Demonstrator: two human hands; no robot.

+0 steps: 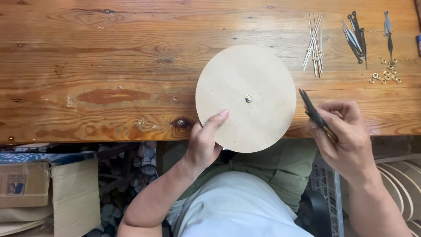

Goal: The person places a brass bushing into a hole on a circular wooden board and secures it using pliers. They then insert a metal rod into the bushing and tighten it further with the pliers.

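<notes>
A pale round wooden disc rests partly over the front edge of the wooden table. A small brass nut sits in its centre. My left hand grips the disc's lower left rim, thumb on top. To the right of the disc, my right hand holds dark pliers, their tips pointing up toward the disc's right edge without touching it.
At the table's far right lie a bundle of thin pale clock hands, dark clock hands, another pair and several small brass nuts. Cardboard boxes stand below left; round hoops and a crate below right.
</notes>
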